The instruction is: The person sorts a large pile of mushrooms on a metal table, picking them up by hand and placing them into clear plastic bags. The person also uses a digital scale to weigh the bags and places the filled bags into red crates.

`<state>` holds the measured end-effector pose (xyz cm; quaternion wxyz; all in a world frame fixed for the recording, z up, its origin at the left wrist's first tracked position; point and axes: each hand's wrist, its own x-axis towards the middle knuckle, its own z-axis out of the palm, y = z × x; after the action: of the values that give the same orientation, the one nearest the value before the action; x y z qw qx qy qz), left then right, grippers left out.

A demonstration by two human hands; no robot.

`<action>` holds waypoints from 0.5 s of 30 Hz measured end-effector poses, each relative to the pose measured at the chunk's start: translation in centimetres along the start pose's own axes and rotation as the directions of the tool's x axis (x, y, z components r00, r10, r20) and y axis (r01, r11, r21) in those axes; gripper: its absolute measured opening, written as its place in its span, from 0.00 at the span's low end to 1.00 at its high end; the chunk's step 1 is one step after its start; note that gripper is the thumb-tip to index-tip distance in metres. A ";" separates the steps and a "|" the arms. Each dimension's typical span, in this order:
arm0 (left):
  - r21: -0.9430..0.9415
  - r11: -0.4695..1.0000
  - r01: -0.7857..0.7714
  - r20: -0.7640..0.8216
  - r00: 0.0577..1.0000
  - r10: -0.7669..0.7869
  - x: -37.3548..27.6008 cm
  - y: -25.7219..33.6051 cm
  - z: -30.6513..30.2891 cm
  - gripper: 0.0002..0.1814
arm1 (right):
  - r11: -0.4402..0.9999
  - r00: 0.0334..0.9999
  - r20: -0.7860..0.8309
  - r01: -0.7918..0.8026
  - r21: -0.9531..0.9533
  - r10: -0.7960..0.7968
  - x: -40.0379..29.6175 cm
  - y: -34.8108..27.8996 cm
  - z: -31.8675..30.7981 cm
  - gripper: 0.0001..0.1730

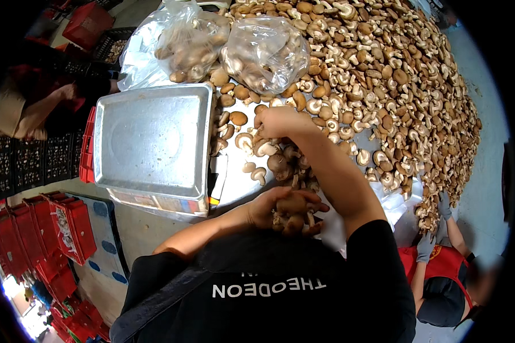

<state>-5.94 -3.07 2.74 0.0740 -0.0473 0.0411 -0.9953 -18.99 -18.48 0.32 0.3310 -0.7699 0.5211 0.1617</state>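
Note:
Several brown shiitake mushrooms (292, 206) lie in my left hand (262, 208), cupped close in front of my black shirt. Reaching across the table, my right hand (277, 122) is over loose mushrooms (266, 148) with its fingers curled down. Its fingertips are partly hidden and blurred, so I cannot tell if they grip one. Just beyond my left hand is a darker clump of mushrooms (283, 165). Two clear plastic bags of mushrooms, one on the left (193, 47) and one on the right (266, 55), stand past my right hand.
A shallow metal tray (150, 141) rests on a boxy base at the left. A large mushroom heap (382, 77) covers the table's far right. A gloved co-worker (442, 270) handles mushrooms at the right edge. Red crates (73, 227) and black crates (30, 163) stand at left.

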 end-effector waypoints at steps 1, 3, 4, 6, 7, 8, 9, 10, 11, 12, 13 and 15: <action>0.014 1.000 -0.009 -0.035 0.999 0.009 -0.4 -0.1 0.1 0.31 | 1.000 1.000 -0.021 0.011 0.028 -0.010 -0.3 -0.2 0.0 0.20; 0.050 0.999 -0.016 -0.094 0.995 0.021 -1.0 0.0 0.3 0.31 | 0.997 0.997 -0.071 0.024 0.078 -0.018 -1.6 -0.1 -0.2 0.19; -0.081 0.997 -0.006 -0.116 0.993 -0.004 -1.3 0.0 0.8 0.32 | 0.983 0.979 -0.202 0.054 0.177 -0.018 -2.5 -0.2 0.3 0.15; -0.100 0.992 -0.073 -0.122 0.991 0.060 -1.7 -0.4 0.1 0.33 | 0.871 0.875 -0.483 0.215 0.443 0.030 -5.2 0.1 1.9 0.18; -0.113 0.988 -0.109 -0.131 0.987 0.094 -2.1 -0.6 -0.9 0.33 | 0.701 0.778 -0.622 0.399 0.591 0.081 -7.0 -0.2 2.6 0.20; -0.231 0.964 -0.129 -0.083 0.990 0.113 -2.9 -0.7 -2.5 0.36 | 0.624 0.772 -0.613 0.399 0.672 0.167 -10.0 -0.1 3.0 0.20; -0.201 0.971 -0.132 -0.078 0.990 0.118 -3.4 -0.7 -2.1 0.36 | 0.532 0.765 -0.592 0.401 0.746 0.253 -14.0 -0.9 3.0 0.20; -0.170 0.977 -0.131 -0.073 0.990 0.120 -3.8 -0.8 -1.5 0.37 | 0.393 0.793 -0.536 0.412 0.822 0.290 -17.2 -1.1 4.6 0.20; -0.138 0.983 -0.121 -0.066 0.991 0.112 -4.0 -0.9 -0.6 0.37 | 0.244 0.815 -0.480 0.418 0.875 0.324 -20.3 -1.6 6.3 0.20; -0.031 0.993 -0.111 -0.211 0.972 0.102 -4.3 -1.5 -0.1 0.36 | 0.281 0.832 -0.434 0.349 0.894 0.347 -22.8 -2.3 8.3 0.20; -0.005 0.998 -0.058 -0.264 0.963 0.054 -4.6 -2.1 -0.3 0.36 | 0.317 0.841 -0.385 0.273 0.908 0.379 -25.0 -3.3 10.1 0.20; 0.043 0.997 0.062 -0.371 0.928 -0.041 -4.5 -3.2 -1.4 0.36 | 0.570 0.721 -0.619 0.381 0.728 0.310 -27.9 -6.1 13.5 0.21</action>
<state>-2.08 0.85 1.21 0.0399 0.1420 0.0261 -0.9887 -23.39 11.53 9.12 0.4322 -0.5371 0.6002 -0.4056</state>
